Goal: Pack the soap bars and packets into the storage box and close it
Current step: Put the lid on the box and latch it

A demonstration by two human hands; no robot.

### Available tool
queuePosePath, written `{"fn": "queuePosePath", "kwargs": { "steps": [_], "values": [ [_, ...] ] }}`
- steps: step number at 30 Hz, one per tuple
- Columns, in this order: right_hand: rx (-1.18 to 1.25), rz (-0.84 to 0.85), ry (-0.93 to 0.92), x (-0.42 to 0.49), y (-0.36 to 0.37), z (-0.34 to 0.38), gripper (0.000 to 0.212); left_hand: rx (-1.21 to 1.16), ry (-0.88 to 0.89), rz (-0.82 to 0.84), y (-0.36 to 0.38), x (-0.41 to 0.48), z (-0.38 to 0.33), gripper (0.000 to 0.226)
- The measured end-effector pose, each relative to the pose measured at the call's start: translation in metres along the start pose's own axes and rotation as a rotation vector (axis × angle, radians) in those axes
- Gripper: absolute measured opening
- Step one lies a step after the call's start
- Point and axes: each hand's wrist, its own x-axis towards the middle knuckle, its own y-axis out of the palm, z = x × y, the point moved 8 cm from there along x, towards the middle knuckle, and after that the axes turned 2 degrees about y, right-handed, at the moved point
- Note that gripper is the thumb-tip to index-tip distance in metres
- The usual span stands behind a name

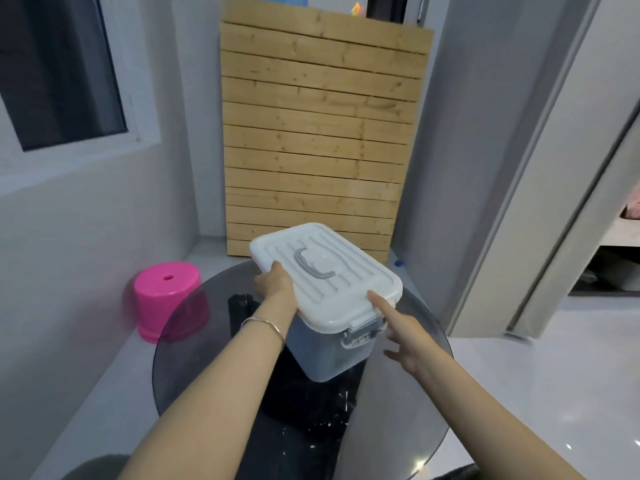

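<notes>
With the lid (329, 271) on the storage box (318, 355), packing seems done; the left hand (275, 285) grips its rim, the right hand's (412, 344) straight fingers (381, 303) press above the latch (360, 332), possibly unfastened.

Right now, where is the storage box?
In the head view, the storage box stands mid-frame on the glass table, lid on, before the wooden slat panel; the left hand grips its left edge, the right hand touches its near corner.
</notes>
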Motion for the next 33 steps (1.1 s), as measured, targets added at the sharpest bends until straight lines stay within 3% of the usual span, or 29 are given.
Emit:
{"fn": "queuePosePath", "kwargs": {
  "steps": [2,5,9,10,12,14,18,24,29,33],
  "values": [
    [0.073,0.021,0.105,-0.006,0.001,-0.013,0.084,0.011,0.009,-0.056,0.000,-0.011,0.002,0.042],
    [0.178,0.033,0.101,-0.018,0.003,-0.011,0.051,-0.003,0.015,-0.099,-0.004,-0.019,0.005,0.041],
    [0.245,-0.264,-0.158,-0.024,-0.007,0.013,0.035,-0.027,0.021,-0.122,-0.007,-0.025,0.008,0.042],
    [0.258,-0.311,-0.171,-0.028,-0.003,0.014,0.043,-0.040,0.021,-0.127,-0.007,-0.026,0.009,0.041],
    [0.294,-0.310,-0.129,-0.032,0.017,0.007,0.082,-0.035,0.021,-0.138,-0.009,-0.029,0.010,0.042],
    [0.352,-0.287,-0.196,-0.034,0.034,0.004,0.097,-0.014,0.026,-0.128,-0.009,-0.029,0.010,0.043],
    [0.422,-0.345,-0.316,-0.039,0.041,0.009,0.084,-0.007,0.013,-0.101,-0.008,-0.024,0.011,0.045],
    [0.320,-0.388,-0.341,-0.035,0.040,0.012,0.076,-0.111,0.064,-0.054,-0.007,-0.019,0.008,0.055],
    [0.121,-0.378,-0.329,-0.031,0.044,0.018,0.075,0.214,0.193,-0.048,-0.004,-0.003,-0.009,0.087],
    [0.013,-0.338,-0.375,-0.027,0.043,0.022,0.073,0.396,0.349,-0.069,-0.005,0.015,-0.032,0.090]
  ]
}}
